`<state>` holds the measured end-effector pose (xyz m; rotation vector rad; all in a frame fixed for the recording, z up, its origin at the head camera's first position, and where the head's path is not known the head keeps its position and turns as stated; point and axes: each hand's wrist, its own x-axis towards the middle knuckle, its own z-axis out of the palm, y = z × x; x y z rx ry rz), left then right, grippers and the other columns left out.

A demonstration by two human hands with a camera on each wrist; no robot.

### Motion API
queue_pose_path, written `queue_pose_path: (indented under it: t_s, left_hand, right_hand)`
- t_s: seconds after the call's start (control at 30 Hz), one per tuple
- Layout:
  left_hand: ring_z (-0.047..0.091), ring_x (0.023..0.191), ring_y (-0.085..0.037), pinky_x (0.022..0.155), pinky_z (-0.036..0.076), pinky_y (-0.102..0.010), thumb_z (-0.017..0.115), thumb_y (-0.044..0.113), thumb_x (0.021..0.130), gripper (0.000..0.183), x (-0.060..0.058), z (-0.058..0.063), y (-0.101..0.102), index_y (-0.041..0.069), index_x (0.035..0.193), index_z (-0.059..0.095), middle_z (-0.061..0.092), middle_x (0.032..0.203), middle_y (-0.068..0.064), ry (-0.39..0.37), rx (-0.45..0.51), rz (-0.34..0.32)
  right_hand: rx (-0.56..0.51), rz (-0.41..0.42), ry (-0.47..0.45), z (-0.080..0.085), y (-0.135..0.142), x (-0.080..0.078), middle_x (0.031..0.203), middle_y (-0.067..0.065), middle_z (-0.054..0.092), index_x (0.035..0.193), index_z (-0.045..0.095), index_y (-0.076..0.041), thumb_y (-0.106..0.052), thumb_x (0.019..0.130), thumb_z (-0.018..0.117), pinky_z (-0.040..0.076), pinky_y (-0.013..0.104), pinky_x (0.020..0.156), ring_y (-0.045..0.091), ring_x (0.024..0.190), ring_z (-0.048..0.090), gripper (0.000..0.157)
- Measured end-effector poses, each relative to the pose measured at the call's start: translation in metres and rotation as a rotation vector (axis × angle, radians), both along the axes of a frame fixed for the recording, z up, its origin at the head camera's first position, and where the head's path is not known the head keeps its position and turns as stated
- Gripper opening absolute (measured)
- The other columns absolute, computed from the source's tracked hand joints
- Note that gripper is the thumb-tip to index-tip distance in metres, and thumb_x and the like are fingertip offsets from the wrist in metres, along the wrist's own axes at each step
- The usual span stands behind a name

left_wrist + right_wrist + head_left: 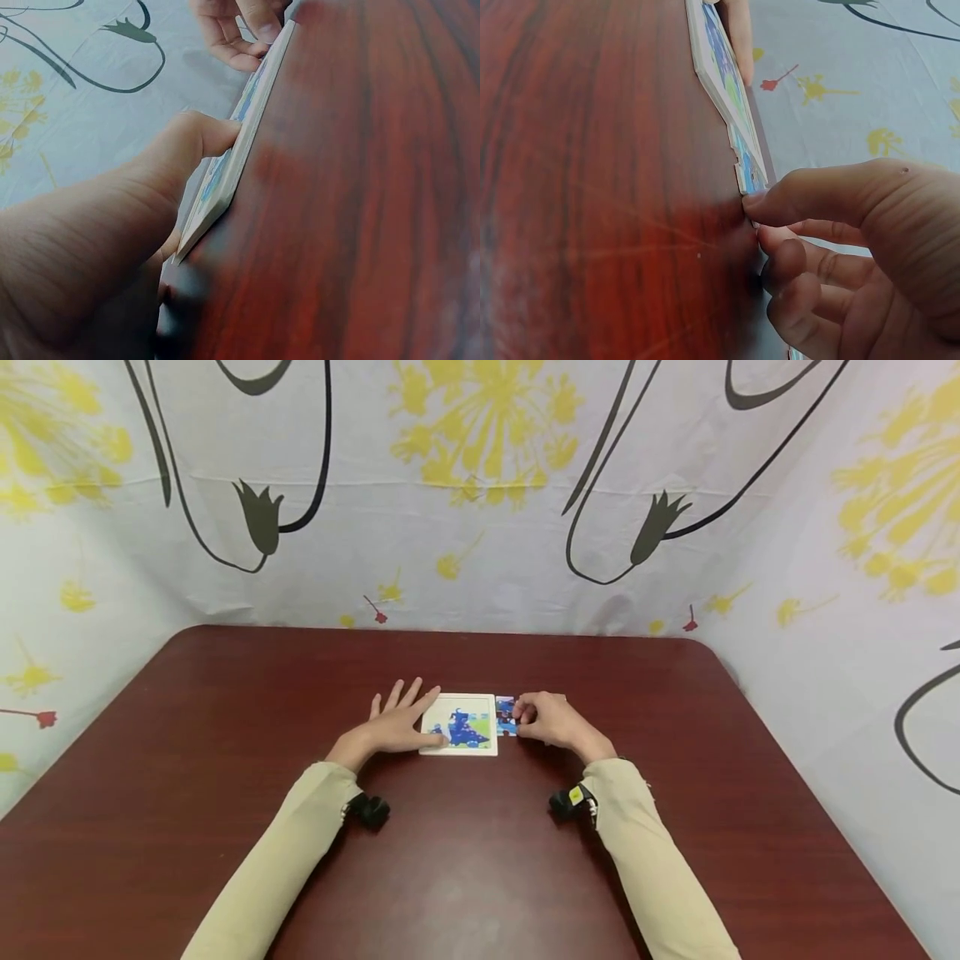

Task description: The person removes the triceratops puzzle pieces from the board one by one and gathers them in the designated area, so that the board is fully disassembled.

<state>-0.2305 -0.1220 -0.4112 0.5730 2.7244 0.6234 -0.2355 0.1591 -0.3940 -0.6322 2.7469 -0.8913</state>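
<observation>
A white-framed jigsaw puzzle tray [459, 752] lies flat on the table, part of its blue and green picture [468, 732] showing and its upper area pale. My left hand [392, 727] spreads over its left side, thumb resting on the picture and fingers reaching past the far left corner. Against the tray's right side lie blue puzzle pieces [745, 163]. My right hand [553, 720] pinches the right edge of these pieces with thumb and forefinger, the other fingers curled beneath. Those fingers partly hide the piece.
The dark red wooden table [465, 843] extends around the tray. A pale patterned cloth [480, 552] hangs behind the table's far edge and along both sides. Black wrist cameras sit at both cuffs. In the right wrist view, a small coloured sliver [795, 354] shows below the curled fingers.
</observation>
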Motion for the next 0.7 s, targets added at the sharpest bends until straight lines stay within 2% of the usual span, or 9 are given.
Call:
queue_pose_path:
  t_s: [0.33, 0.7]
  left_hand:
    - [-0.012, 0.138, -0.036, 0.102, -0.008, -0.061, 0.058, 0.058, 0.082, 0.093, -0.0013, -0.0024, 0.002, 0.019, 0.152, 0.01, -0.005, 0.155, -0.012, 0.002, -0.006, -0.012]
    - [-0.013, 0.138, -0.035, 0.103, -0.009, -0.06, 0.058, 0.058, 0.083, 0.093, -0.0015, -0.0019, 0.0015, 0.019, 0.152, 0.009, -0.007, 0.155, -0.013, -0.004, 0.004, -0.007]
  right_hand:
    - [-0.027, -0.011, -0.058, 0.0017, 0.0033, 0.0024, 0.075, 0.006, 0.057, 0.091, 0.061, -0.001, -0.004, 0.082, 0.067, 0.047, 0.029, 0.045, 0.015, 0.05, 0.051, 0.012]
    - [-0.032, -0.005, -0.024, 0.0001, 0.0036, 0.0008, 0.073, 0.006, 0.057, 0.089, 0.061, -0.001, -0.004, 0.083, 0.065, 0.047, 0.029, 0.045, 0.015, 0.048, 0.051, 0.008]
